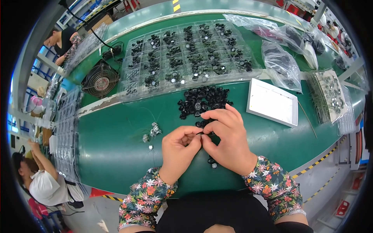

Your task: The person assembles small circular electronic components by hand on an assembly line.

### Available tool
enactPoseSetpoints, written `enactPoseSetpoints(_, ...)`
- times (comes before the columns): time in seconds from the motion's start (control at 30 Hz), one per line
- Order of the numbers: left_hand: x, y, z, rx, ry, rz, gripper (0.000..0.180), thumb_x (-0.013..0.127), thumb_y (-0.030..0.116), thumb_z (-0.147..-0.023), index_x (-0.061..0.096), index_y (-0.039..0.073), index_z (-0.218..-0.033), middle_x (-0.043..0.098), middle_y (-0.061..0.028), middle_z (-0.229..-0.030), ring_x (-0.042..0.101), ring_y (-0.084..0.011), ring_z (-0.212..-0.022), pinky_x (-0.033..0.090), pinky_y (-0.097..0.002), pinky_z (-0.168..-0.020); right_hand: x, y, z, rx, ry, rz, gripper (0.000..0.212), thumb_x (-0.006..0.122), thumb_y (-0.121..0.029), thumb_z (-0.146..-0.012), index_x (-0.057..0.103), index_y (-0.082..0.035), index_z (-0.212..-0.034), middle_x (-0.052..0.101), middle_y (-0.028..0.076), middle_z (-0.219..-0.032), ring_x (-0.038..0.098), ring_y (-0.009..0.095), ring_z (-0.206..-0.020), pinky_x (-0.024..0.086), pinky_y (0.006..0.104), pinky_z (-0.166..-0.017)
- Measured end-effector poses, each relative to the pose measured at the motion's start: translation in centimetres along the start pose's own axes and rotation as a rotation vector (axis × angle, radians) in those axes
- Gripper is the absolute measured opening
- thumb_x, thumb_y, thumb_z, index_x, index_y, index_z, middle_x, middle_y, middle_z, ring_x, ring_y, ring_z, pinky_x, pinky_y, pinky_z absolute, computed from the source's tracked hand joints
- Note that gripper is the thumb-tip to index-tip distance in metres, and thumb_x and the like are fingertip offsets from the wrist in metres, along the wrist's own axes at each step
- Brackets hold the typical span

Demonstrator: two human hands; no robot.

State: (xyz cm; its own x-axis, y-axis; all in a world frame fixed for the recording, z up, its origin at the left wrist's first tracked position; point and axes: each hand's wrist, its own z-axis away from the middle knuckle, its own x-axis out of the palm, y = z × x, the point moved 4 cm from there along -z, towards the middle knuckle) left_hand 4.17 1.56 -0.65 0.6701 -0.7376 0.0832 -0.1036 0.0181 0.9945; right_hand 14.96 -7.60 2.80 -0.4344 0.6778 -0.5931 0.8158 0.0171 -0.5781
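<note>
My left hand (179, 150) and my right hand (230, 141) meet over the green tabletop, thumbs and forefingers closed in a pinch. Between the fingertips sits a small black part (201, 133), mostly covered by the fingers, so its exact kind cannot be told. Just beyond the hands lies a heap of small round black parts (200, 99). Left of my left hand are a few small silvery parts with thin wires (155, 129). A small black part with a pale round top (214, 165) rests beneath my right wrist.
Clear compartment trays (182, 82) of black parts stretch across the back. A black fan (100, 79) stands at their left, a white shallow box (272, 103) and a thin stick (307, 119) to the right. Plastic bags (280, 64) lie behind. Two other people are at the left.
</note>
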Motion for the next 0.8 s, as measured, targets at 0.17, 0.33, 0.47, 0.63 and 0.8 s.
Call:
enactPoseSetpoints(0.17,-0.2,-0.4,0.0,-0.048,0.0,0.033,0.01,0.059,-0.006,-0.086,0.063,-0.001,-0.094,0.064,-0.0009,-0.083,0.059,-0.0027,-0.072,0.048,-0.0174,-0.062,0.9,0.3,0.1,0.031,-0.021,-0.097,0.018,0.07,-0.002,-0.066,0.055,-0.008,-0.074,0.062,0.006,-0.106,0.059,0.027,-0.098,0.038,0.0496,-0.102)
enactPoseSetpoints(0.33,0.0,0.2,-0.3,-0.036,-0.044,-0.005,0.02,0.059,-0.005,-0.085,0.064,0.0,-0.105,0.064,-0.0009,-0.084,0.059,-0.004,-0.076,0.049,-0.0198,-0.065,0.5,1.1,-0.2,0.073,-0.039,-0.101,0.015,0.07,-0.003,-0.065,0.058,-0.007,-0.072,0.064,0.006,-0.104,0.061,0.025,-0.097,0.037,0.0503,-0.103)
enactPoseSetpoints(0.47,-0.5,1.1,-0.6,0.19,-0.122,-0.215,0.032,0.061,-0.004,-0.085,0.064,0.003,-0.115,0.065,-0.0052,-0.09,0.063,-0.0098,-0.079,0.052,-0.024,-0.069,-0.2,1.1,-0.4,0.066,-0.052,-0.084,0.012,0.071,-0.007,-0.069,0.062,-0.008,-0.077,0.063,0.005,-0.107,0.059,0.025,-0.103,0.033,0.0519,-0.104)
enactPoseSetpoints(0.63,-1.2,0.9,-0.5,0.039,-0.124,-0.094,0.029,0.061,-0.003,-0.086,0.065,0.003,-0.114,0.064,-0.0078,-0.096,0.065,-0.0125,-0.081,0.053,-0.0244,-0.072,-0.6,0.2,-0.3,-0.05,-0.12,0.049,0.009,0.068,-0.01,-0.077,0.066,-0.009,-0.086,0.059,0.004,-0.115,0.05,0.03,-0.117,0.025,0.0582,-0.106)
enactPoseSetpoints(0.8,-1.0,0.8,-0.6,-0.033,-0.168,-0.027,0.028,0.061,-0.004,-0.087,0.064,0.002,-0.114,0.062,-0.0057,-0.097,0.063,-0.0114,-0.085,0.052,-0.0237,-0.076,-1.4,-0.7,-0.4,-0.099,-0.082,0.21,0.01,0.071,-0.011,-0.074,0.067,-0.011,-0.084,0.06,0.004,-0.117,0.05,0.03,-0.119,0.022,0.0577,-0.108)
